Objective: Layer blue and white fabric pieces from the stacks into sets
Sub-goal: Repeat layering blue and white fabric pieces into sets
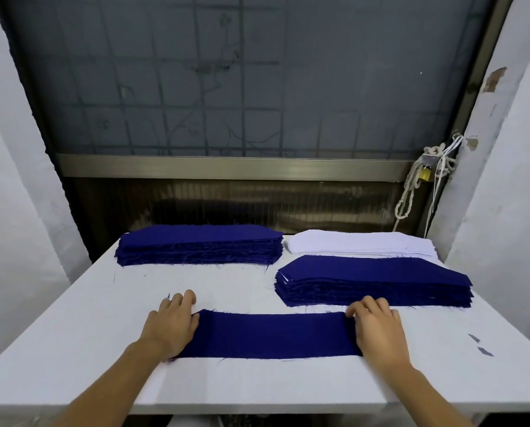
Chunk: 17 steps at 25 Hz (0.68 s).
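Note:
A single long blue fabric piece [273, 334] lies flat near the table's front edge. My left hand [172, 323] rests on its left end with relaxed fingers; two rings show on it. On the piece's right end lies my right hand [377, 328], fingers bent down onto the cloth. Whether either hand pinches the cloth I cannot tell. A thick blue stack [200, 245] sits at the back left. At the back right is a white stack [362, 245]. In front of it stands a layered stack [374, 282] with a blue piece on top and white edges showing.
The white table [88, 318] ends in a front edge just below my forearms. Two small grey scraps [481, 345] lie at the right. Behind the table are a dark window, a metal sill and a knotted cord with a padlock [424, 174]. White walls flank both sides.

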Motion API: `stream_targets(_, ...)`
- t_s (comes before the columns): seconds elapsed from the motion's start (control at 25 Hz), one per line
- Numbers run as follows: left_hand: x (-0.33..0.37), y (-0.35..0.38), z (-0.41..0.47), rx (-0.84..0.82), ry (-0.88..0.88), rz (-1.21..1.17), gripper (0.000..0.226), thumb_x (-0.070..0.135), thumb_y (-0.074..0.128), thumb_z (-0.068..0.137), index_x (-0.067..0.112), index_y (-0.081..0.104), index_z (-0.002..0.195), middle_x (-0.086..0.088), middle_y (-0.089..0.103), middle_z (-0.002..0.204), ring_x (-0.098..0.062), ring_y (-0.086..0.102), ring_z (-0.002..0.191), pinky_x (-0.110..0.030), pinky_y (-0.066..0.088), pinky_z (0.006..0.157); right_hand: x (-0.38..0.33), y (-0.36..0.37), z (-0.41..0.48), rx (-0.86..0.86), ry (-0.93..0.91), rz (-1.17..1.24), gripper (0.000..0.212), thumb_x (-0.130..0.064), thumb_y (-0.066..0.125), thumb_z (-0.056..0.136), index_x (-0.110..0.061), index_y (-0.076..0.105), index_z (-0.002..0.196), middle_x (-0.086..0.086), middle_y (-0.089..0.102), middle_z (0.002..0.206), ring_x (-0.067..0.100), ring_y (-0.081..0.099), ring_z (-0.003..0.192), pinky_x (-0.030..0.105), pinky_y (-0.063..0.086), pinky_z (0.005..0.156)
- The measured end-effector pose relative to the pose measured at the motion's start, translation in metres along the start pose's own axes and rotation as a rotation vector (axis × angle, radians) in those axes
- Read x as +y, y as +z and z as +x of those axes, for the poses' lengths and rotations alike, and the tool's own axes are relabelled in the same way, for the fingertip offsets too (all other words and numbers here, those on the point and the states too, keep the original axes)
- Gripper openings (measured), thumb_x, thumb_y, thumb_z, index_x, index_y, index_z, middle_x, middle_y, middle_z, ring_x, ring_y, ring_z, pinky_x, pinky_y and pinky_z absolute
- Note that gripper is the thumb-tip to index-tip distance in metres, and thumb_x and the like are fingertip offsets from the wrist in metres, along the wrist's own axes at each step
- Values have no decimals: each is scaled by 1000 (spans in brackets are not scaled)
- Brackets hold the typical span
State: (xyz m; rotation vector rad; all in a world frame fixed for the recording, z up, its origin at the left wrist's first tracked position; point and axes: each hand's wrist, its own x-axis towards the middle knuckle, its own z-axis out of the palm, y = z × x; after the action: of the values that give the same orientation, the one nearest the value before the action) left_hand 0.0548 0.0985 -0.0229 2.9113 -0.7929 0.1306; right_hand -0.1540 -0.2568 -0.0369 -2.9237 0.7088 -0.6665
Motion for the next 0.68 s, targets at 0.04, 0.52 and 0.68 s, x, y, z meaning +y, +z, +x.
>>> stream_targets(0.04,3,-10,6,-63,11,21,22,39,40,103,25,37,119,5,53,116,-16,49,102,-31,47,84,-3,-1,2,-26,-71,-90,29,-2,61,88,-24,69,104,-8,62,104,19,53,98,31,41,80)
stream_targets(0.52,135,-82,135,-76,82,-192,9,30,60,97,23,58,102,4,66,96,-16,64,87,-37,59,79,-3,-45,134,-131,89,142,14,-23,56,96,-34,65,98,-13,66,92,9,61,83,28,55,68)
stream_targets(0.68,186,-72,183,-68,123,-243,20,37,57,100,19,64,103,0,69,101,-19,64,92,-36,56,77,15,-23,181,-161,146,157,13,-25,59,97,-29,67,106,-8,69,100,10,62,89,29,58,80)
